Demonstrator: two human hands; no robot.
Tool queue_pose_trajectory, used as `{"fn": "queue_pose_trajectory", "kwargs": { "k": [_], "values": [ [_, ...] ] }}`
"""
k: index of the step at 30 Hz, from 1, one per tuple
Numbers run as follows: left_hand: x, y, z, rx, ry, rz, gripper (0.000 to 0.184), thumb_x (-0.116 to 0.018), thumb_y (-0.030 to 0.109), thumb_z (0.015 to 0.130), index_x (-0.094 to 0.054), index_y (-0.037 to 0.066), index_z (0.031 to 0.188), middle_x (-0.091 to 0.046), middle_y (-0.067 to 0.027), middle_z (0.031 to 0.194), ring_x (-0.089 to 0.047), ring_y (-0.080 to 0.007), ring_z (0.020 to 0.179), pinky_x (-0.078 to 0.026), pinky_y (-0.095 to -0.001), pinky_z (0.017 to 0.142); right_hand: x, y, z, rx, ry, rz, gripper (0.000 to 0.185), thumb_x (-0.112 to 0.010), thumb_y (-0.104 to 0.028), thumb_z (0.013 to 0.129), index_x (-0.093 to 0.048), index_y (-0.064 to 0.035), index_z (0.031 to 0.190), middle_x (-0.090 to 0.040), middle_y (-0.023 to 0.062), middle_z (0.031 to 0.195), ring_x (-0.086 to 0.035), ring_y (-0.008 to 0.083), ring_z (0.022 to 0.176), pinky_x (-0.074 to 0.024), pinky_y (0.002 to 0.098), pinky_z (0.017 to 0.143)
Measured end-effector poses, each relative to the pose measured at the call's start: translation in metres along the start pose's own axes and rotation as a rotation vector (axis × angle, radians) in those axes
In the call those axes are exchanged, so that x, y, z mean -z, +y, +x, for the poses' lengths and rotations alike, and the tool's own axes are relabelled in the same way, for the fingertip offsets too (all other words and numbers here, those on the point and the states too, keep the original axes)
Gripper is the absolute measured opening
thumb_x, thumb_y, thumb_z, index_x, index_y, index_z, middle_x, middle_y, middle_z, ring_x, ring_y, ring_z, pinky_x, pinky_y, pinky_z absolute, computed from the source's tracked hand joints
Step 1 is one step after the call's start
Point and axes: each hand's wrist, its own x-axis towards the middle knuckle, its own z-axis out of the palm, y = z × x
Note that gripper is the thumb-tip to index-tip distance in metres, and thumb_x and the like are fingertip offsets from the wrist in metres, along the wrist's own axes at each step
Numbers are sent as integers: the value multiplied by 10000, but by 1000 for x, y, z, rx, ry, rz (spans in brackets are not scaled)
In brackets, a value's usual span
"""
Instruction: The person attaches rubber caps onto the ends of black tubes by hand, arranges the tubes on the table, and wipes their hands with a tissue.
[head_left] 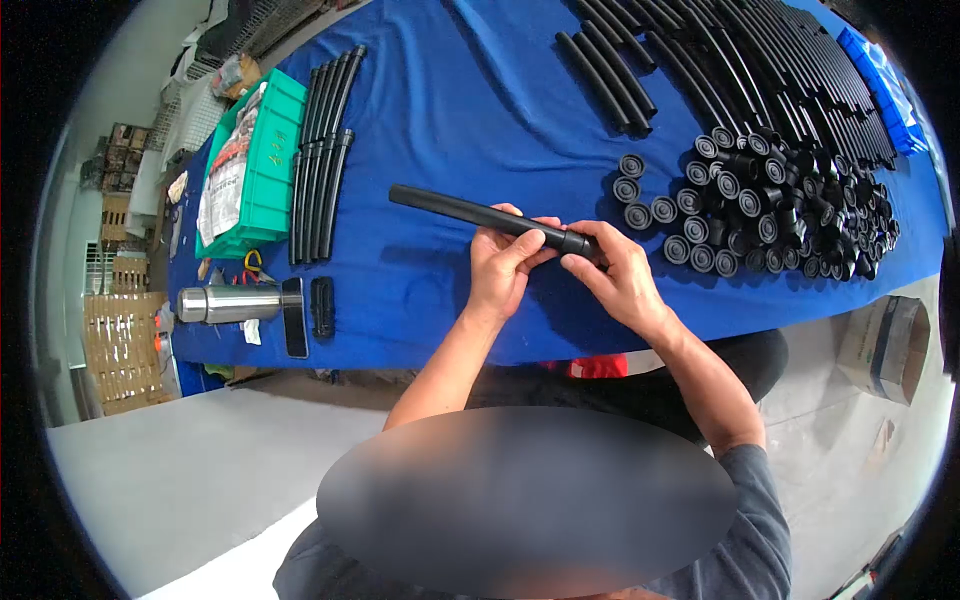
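A straight black tube (440, 205) is held up over the blue cloth, slanting down to the right. My left hand (507, 262) is closed around it right of its middle, thumb on top. At the tube's right end, the fingers of my right hand (618, 272) grip a black end cap (572, 243), which sits on the tube; its far end is hidden by the fingers. To the right lies a large heap of loose black caps (748, 202). Many black tubes (770, 70) lie in rows behind the heap.
Capped tubes (322, 190) lie in two rows at the left, beside a green crate (275, 160) holding a printed bag. Near the front left edge are a steel flask (230, 303), a phone (294, 318) and a black case (322, 307). A cardboard box (885, 345) stands on the floor.
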Motion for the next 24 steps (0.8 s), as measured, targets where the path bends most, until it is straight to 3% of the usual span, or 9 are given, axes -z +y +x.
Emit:
{"fn": "queue_pose_trajectory", "kwargs": {
  "k": [4,6,8,13,19,22,24],
  "values": [
    [7,-6,1,-11,-34,125,302,-764,70,906,-554,52,1123,-694,-220,1158,-716,-298,1054,-649,-408,860,-2,0,1,64,31,-87,419,-812,-220,854,-623,11,1148,-661,168,925,-667,260,791,-536,363,709],
    [7,-8,-3,-40,-26,197,310,-791,124,901,-572,55,1109,-686,-215,1178,-709,-296,1068,-635,-411,881,-2,-1,-2,-22,-3,-40,359,-794,-229,869,-642,7,1093,-655,166,836,-663,259,742,-518,381,677],
    [13,11,-5,-62,-104,89,347,-751,255,946,-596,83,1204,-672,-202,1236,-671,-350,1154,-610,-456,930,4,-6,-2,-142,-69,51,336,-784,-235,878,-653,6,1072,-651,168,809,-662,270,720,-505,393,656],
    [72,37,3,24,-200,-194,271,-630,118,1010,-601,104,1280,-672,-184,1281,-589,-417,1293,-541,-591,1047,-4,1,-3,-2,-41,23,308,-761,-231,898,-665,11,1062,-633,172,790,-652,305,713,-497,407,655],
    [78,29,-4,35,-180,-242,258,-620,102,1014,-593,86,1270,-659,-180,1298,-572,-405,1316,-546,-581,1045,-1,2,-1,-27,-70,-22,310,-760,-216,887,-662,16,1069,-648,188,843,-666,365,780,-514,444,696],
    [74,34,-6,69,-124,-231,287,-643,112,1002,-585,87,1282,-650,-180,1318,-560,-398,1332,-547,-574,1044,-6,11,-4,139,-9,-89,315,-757,-211,883,-651,10,1081,-659,204,898,-669,394,834,-532,467,733],
    [59,35,-9,110,-65,-166,332,-689,87,969,-560,103,1274,-652,-180,1293,-593,-410,1286,-562,-561,1016,-13,11,-6,135,1,-211,322,-772,-184,861,-606,2,1065,-649,199,928,-666,406,862,-554,481,756]
  ]
}}
